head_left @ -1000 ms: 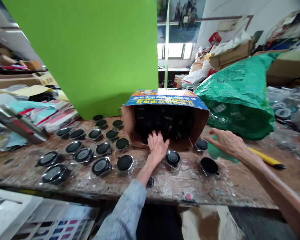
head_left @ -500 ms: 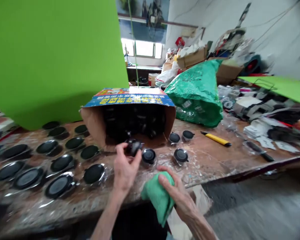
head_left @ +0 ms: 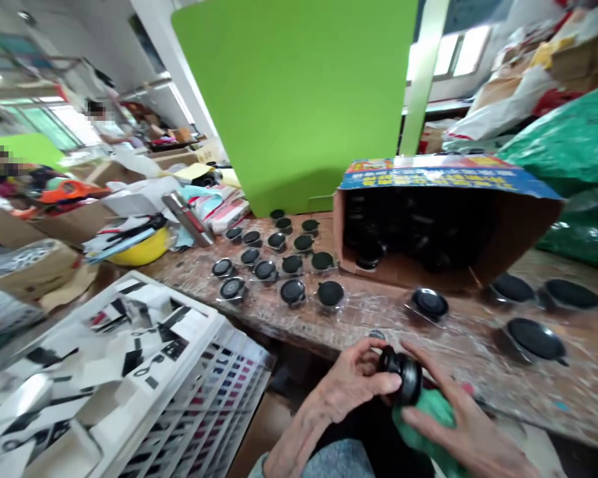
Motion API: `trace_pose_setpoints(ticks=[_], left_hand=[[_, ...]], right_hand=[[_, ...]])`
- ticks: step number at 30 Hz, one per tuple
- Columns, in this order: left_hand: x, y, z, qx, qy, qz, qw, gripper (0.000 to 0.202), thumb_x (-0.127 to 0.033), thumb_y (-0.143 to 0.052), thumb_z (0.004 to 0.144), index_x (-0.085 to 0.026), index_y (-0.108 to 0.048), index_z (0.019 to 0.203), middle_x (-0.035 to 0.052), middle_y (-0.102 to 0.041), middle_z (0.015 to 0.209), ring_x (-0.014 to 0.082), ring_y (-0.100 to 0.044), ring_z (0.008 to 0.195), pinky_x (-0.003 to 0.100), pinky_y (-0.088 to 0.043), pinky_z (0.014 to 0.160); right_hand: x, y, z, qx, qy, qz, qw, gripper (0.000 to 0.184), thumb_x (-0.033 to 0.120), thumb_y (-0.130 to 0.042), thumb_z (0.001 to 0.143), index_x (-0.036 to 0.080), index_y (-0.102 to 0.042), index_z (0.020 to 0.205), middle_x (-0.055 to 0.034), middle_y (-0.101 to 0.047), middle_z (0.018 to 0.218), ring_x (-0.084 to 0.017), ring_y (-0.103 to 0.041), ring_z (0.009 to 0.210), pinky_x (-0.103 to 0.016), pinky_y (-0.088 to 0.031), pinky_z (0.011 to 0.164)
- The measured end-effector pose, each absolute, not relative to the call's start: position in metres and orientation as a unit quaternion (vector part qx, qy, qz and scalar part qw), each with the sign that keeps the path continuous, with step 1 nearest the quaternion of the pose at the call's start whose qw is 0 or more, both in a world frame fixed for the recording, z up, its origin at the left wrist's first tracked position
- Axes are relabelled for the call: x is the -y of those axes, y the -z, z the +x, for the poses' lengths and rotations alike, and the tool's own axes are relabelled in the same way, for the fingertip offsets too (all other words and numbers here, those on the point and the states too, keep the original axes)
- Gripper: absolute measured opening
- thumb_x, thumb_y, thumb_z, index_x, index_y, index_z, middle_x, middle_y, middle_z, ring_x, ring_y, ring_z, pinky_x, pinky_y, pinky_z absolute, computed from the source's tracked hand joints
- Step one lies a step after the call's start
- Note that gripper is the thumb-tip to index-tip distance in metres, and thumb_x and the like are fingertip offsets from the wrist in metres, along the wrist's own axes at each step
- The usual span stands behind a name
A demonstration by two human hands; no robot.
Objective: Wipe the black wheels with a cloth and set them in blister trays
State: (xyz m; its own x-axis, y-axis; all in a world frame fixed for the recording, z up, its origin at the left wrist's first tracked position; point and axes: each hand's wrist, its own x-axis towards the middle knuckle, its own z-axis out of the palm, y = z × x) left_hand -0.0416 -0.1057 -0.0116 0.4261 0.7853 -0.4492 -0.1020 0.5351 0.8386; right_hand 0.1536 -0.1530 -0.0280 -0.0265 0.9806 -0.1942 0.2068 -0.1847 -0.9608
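Right now your left hand [head_left: 351, 382] is closed around a round black fitting [head_left: 403, 377], which sits just above your lap, and your right hand [head_left: 461, 435] curls over its far side, pressing a green cloth [head_left: 426, 415] against it. Just past your hands, clear-wrapped black discs [head_left: 293, 291] stand in rows on the paint-scarred wooden workbench [head_left: 379, 325]. A white plastic crate [head_left: 129, 358] sits to your left. Farther on, a cardboard box [head_left: 523, 229] lies on its side, packed with black pieces [head_left: 403, 229], beside a green plastic sack [head_left: 578, 153], and a bright green board [head_left: 294, 99] rises behind them.
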Motion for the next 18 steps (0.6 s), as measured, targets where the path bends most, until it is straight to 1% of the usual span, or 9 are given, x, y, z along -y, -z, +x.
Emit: trace_pose_setpoints(ticks=[3,4,6,8,11,12,14,16,18], left_hand=[[0.106,0.012,-0.043,-0.445,-0.375,0.359,0.729,0.06,-0.033,-0.086,0.057,-0.02,-0.058,0.108,0.0032,-0.059,0.099,0.0136,-0.058,0.079,0.027,-0.048,0.069],[0.106,0.011,-0.043,-0.453,-0.389,0.374,0.709,0.058,-0.032,-0.085,0.058,-0.02,-0.058,0.109,0.0029,-0.059,0.098,0.013,-0.058,0.08,0.026,-0.047,0.071],[0.106,0.007,-0.042,-0.467,-0.39,0.439,0.661,0.056,-0.027,-0.082,0.062,-0.019,-0.059,0.112,0.0027,-0.06,0.096,0.0117,-0.056,0.081,0.023,-0.044,0.072],[0.105,0.004,-0.044,-0.466,-0.363,0.517,0.62,0.054,-0.02,-0.079,0.064,-0.019,-0.06,0.115,0.0011,-0.061,0.092,0.0096,-0.052,0.076,0.021,-0.041,0.069],[0.104,0.003,-0.05,-0.445,-0.314,0.573,0.613,0.05,-0.014,-0.077,0.062,-0.021,-0.063,0.11,-0.0015,-0.059,0.086,0.0078,-0.046,0.07,0.02,-0.038,0.065],[0.105,0.003,-0.052,-0.432,-0.303,0.561,0.638,0.051,-0.013,-0.077,0.061,-0.022,-0.063,0.109,-0.0019,-0.059,0.085,0.0079,-0.047,0.07,0.02,-0.038,0.064],[0.109,0.005,-0.052,-0.39,-0.309,0.479,0.723,0.059,-0.015,-0.078,0.06,-0.027,-0.057,0.114,-0.0024,-0.061,0.086,0.0086,-0.051,0.07,0.02,-0.038,0.063],[0.114,0.008,-0.046,-0.349,-0.336,0.351,0.801,0.067,-0.026,-0.077,0.065,-0.032,-0.049,0.125,-0.0022,-0.063,0.088,0.0097,-0.054,0.067,0.02,-0.04,0.059],[0.117,0.013,-0.035,-0.345,-0.377,0.228,0.829,0.06,-0.041,-0.073,0.071,-0.029,-0.051,0.125,0.001,-0.065,0.091,0.0113,-0.057,0.065,0.021,-0.043,0.056]], right_hand=[[0.158,0.008,0.155,0.469,-0.432,-0.654,0.408,0.045,0.053,-0.064,0.079,0.025,-0.064,0.115,-0.0067,-0.07,0.111,-0.03,-0.066,0.102,-0.039,-0.056,0.084],[0.159,0.001,0.152,0.477,-0.384,-0.661,0.434,0.038,0.05,-0.061,0.083,0.024,-0.065,0.11,-0.0073,-0.069,0.11,-0.029,-0.065,0.101,-0.039,-0.055,0.083],[0.159,-0.008,0.14,0.55,-0.277,-0.614,0.494,0.029,0.041,-0.058,0.088,0.023,-0.064,0.11,-0.0077,-0.064,0.119,-0.028,-0.06,0.112,-0.04,-0.05,0.095],[0.154,-0.01,0.128,0.64,-0.234,-0.551,0.482,0.027,0.031,-0.054,0.092,0.024,-0.061,0.117,-0.0066,-0.06,0.126,-0.025,-0.052,0.121,-0.04,-0.042,0.105],[0.144,-0.006,0.123,0.653,-0.325,-0.54,0.42,0.018,0.03,-0.05,0.095,0.023,-0.061,0.108,-0.0048,-0.062,0.11,-0.021,-0.055,0.108,-0.037,-0.043,0.098],[0.141,-0.004,0.125,0.628,-0.385,-0.542,0.404,0.017,0.034,-0.05,0.095,0.023,-0.062,0.101,-0.0033,-0.062,0.101,-0.02,-0.056,0.099,-0.034,-0.045,0.091],[0.137,0.001,0.13,0.55,-0.511,-0.532,0.392,0.025,0.043,-0.05,0.095,0.022,-0.062,0.089,0.0001,-0.06,0.087,-0.017,-0.056,0.083,-0.03,-0.046,0.077],[0.134,0.01,0.131,0.442,-0.591,-0.531,0.416,0.033,0.052,-0.051,0.092,0.022,-0.063,0.085,0.0014,-0.061,0.083,-0.016,-0.056,0.077,-0.027,-0.046,0.07],[0.133,0.023,0.125,0.341,-0.598,-0.552,0.47,0.038,0.058,-0.055,0.087,0.021,-0.065,0.087,0.0011,-0.063,0.082,-0.016,-0.057,0.076,-0.026,-0.046,0.067]])
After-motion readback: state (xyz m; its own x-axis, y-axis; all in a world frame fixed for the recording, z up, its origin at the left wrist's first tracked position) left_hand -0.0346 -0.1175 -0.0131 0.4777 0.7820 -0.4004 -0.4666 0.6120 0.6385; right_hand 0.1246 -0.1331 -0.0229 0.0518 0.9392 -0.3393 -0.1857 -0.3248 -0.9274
